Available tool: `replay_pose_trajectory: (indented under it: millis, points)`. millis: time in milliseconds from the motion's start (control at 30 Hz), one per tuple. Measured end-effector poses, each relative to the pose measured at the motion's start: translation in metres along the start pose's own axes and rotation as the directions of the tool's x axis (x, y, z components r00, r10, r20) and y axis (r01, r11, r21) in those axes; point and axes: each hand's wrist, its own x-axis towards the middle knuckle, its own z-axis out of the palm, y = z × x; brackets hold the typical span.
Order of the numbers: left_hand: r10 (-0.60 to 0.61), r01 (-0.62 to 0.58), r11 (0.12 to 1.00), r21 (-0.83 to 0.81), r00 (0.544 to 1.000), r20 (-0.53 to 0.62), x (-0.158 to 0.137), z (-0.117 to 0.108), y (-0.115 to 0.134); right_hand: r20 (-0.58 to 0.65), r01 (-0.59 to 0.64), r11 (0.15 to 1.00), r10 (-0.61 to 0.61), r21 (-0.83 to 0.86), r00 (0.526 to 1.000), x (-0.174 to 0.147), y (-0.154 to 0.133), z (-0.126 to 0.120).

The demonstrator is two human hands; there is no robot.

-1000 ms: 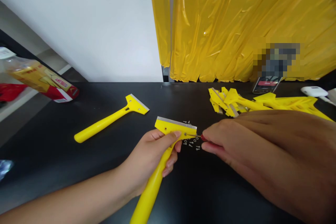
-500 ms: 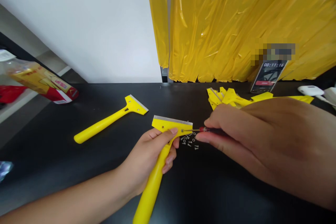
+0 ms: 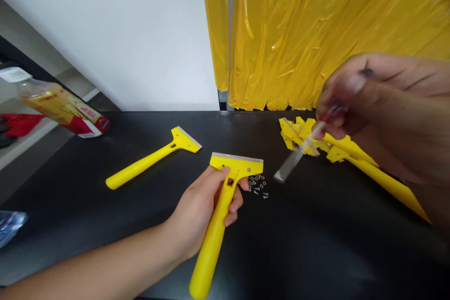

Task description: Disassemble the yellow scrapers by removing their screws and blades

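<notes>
My left hand (image 3: 195, 211) is closed round the neck of a yellow scraper (image 3: 211, 243), its thumb resting on the head. The blade edge points away from me; one screw shows in the right hole. At the right, my right hand (image 3: 383, 108) grips a screwdriver (image 3: 298, 154), smeared by motion, its shaft slanting down to the left, clear of the scraper. Small loose screws and nuts (image 3: 260, 183) lie just beyond the scraper head. Another yellow scraper (image 3: 147, 161) lies on the table to the left.
Yellow scraper parts (image 3: 302, 133) are heaped on the black table (image 3: 116, 239) at the right, partly behind my right hand. A drink bottle (image 3: 66, 108) stands at the left, above a clear plastic wrapper (image 3: 10, 225). A white panel (image 3: 151, 33) and yellow plastic sheeting (image 3: 281, 23) border the back.
My right hand has lifted the screwdriver off the scraper's right screw, moving up and to the right. It now hides the phone. The scraper has turned slightly in my left hand.
</notes>
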Motion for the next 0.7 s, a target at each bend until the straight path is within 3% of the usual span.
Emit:
replay_pose_trajectory:
  millis: [67, 133, 167, 233, 333, 400, 567, 700]
  points:
    - [0.044, -0.043, 0.999, 0.015, 0.999, -0.006, -0.002, 0.002, 0.001, 0.004, -0.063, 0.959, 0.065, 0.275, 0.998, 0.005, 0.004, 0.002]
    - [0.073, -0.072, 0.997, 0.028, 0.997, -0.001, -0.002, 0.002, 0.002, 0.086, -0.174, 0.912, 0.152, 0.371, 0.985, 0.004, 0.011, 0.007]
    - [0.083, -0.083, 0.996, 0.029, 0.997, -0.001, -0.002, 0.002, 0.002, 0.13, -0.21, 0.925, 0.177, 0.317, 0.976, 0.001, 0.016, 0.01]
    - [0.116, -0.115, 0.993, 0.025, 0.993, -0.016, 0.0, 0.001, 0.002, 0.202, -0.201, 0.978, 0.186, 0.057, 0.962, -0.009, 0.028, 0.015]
    - [0.187, -0.185, 0.982, 0.026, 0.979, -0.079, 0.003, -0.001, 0.002, 0.293, -0.059, 0.919, 0.185, -0.39, 0.938, -0.029, 0.051, 0.022]
    - [0.209, -0.207, 0.978, 0.028, 0.973, -0.101, 0.005, -0.001, 0.002, 0.35, 0.062, 0.844, 0.153, -0.533, 0.924, -0.04, 0.065, 0.026]
    - [0.197, -0.197, 0.98, 0.004, 0.977, -0.084, 0.003, 0.001, 0.004, 0.546, 0.364, 0.733, 0.013, -0.575, 0.838, -0.05, 0.082, 0.032]
    - [0.129, -0.126, 0.992, 0.029, 0.985, -0.111, 0.002, 0.003, 0.009, 0.619, 0.485, 0.658, -0.036, -0.576, 0.784, -0.044, 0.089, 0.032]
